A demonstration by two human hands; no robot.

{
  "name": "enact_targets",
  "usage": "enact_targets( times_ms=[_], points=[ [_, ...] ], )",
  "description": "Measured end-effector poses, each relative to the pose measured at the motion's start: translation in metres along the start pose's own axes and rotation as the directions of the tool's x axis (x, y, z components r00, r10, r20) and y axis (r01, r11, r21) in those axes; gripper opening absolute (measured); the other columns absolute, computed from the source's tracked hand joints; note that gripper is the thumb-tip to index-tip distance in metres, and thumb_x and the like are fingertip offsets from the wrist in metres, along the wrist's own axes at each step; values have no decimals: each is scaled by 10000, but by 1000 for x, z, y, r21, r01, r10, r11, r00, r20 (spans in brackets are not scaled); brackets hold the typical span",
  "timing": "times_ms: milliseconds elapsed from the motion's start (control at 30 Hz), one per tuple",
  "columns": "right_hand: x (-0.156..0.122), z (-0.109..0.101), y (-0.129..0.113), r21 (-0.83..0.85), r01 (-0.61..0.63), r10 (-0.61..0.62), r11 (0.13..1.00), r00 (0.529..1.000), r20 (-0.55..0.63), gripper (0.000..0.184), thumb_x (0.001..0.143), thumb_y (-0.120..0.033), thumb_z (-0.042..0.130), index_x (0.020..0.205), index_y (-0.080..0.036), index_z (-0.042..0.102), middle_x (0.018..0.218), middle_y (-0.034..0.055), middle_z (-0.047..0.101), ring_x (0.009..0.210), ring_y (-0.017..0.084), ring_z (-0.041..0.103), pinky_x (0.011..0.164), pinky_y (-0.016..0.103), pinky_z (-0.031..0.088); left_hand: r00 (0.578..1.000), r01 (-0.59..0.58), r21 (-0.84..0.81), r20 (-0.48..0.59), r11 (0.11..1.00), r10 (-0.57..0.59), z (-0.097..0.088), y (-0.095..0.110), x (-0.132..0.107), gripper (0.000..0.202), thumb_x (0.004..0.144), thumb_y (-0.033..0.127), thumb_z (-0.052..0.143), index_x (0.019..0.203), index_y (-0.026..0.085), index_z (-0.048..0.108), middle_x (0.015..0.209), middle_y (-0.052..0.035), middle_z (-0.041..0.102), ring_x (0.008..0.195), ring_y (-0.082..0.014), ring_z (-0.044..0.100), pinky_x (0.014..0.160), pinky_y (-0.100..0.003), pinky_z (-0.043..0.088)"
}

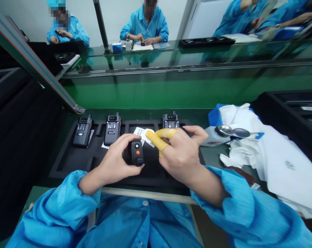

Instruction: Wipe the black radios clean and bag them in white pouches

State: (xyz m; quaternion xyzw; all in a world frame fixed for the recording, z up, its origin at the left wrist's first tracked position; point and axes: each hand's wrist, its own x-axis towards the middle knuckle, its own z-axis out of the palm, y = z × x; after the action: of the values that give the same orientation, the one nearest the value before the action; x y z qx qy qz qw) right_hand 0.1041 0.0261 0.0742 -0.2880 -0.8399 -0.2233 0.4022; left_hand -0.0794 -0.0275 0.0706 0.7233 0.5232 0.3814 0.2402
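My left hand grips a black two-way radio by its sides, with an orange button on the end turned toward me. Yellow finger cots cover two fingers of my right hand, which pinches a small white wipe just right of the radio. A white barcode label shows behind the radio; whether it is attached cannot be told. Beyond my hands, more radios stand in a black foam tray: one at the left, one beside it, and one partly hidden behind my right hand.
To the right are a white bottle with an open metal lid, a blue box of white wipes, crumpled wipes and a white sheet. Dark foam trays are stacked left. Several people in blue work across the green divider.
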Motion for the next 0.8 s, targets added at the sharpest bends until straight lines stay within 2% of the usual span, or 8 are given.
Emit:
enact_targets(
  times_ms=[100, 167, 333, 500, 567, 700, 800],
  points=[
    [6, -1, -5, 85, 4, -3, 996, 1000, -20, 289, 846, -73, 471, 903, -233, 705, 791, -26, 674, 723, 90, 541, 873, 367, 238, 1000, -23, -5, -2, 1000, 23, 0, -1, -1, 506, 644, 171, 677, 1121, 200, 511, 1119, -62, 600, 1034, -216, 598, 883, -350, 510],
    [8, -2, -11, 128, 53, -52, 990, 999, -14, 263, 867, -91, 477, 904, -228, 699, 772, -35, 673, 734, 88, 542, 897, 369, 229, 1000, -25, 0, -12, 1000, 25, 0, -2, -1, 481, 628, 163, 666, 1084, 198, 520, 1091, -55, 609, 1018, -217, 602, 876, -347, 513],
    [3, 0, -16, 64, 55, -55, 996, 998, -2, 257, 868, -84, 460, 820, -207, 681, 739, -35, 654, 715, 90, 518, 904, 369, 227, 1000, -25, -8, -4, 1000, 25, 2, -1, 1, 487, 622, 152, 661, 1087, 197, 525, 1093, -56, 614, 1014, -215, 604, 870, -344, 514],
    [-7, 1, -3, 5, 14, -14, 1000, 1000, 27, 296, 836, -55, 454, 653, -193, 642, 685, -24, 619, 688, 92, 496, 881, 368, 230, 1000, -19, 12, -4, 1000, 19, 3, 2, 2, 513, 641, 172, 690, 1122, 204, 514, 1113, -66, 608, 1032, -215, 596, 886, -353, 512],
    [-9, 0, 2, -7, -2, 2, 1000, 1000, 25, 299, 833, -56, 454, 639, -188, 640, 675, -20, 617, 667, 91, 490, 858, 366, 237, 1000, -13, 17, -7, 1000, 13, 3, 2, 2, 508, 650, 182, 695, 1125, 211, 515, 1113, -63, 607, 1034, -212, 594, 888, -350, 511],
    [-6, -5, -4, 84, -48, 50, 995, 999, -22, 261, 849, -80, 471, 835, -209, 698, 776, -17, 669, 717, 99, 526, 862, 373, 245, 1000, -13, 11, -12, 1000, 13, 2, 0, 1, 522, 644, 194, 696, 1133, 217, 517, 1127, -65, 603, 1047, -223, 593, 901, -363, 506],
    [-2, -6, -14, 180, 28, -20, 983, 999, -45, 275, 865, -88, 470, 906, -240, 695, 775, -44, 671, 754, 91, 541, 890, 373, 240, 1000, -5, 8, -9, 1000, 5, 2, -1, 0, 542, 613, 175, 690, 1127, 216, 525, 1132, -72, 610, 1057, -241, 594, 912, -382, 502]
  ],
)
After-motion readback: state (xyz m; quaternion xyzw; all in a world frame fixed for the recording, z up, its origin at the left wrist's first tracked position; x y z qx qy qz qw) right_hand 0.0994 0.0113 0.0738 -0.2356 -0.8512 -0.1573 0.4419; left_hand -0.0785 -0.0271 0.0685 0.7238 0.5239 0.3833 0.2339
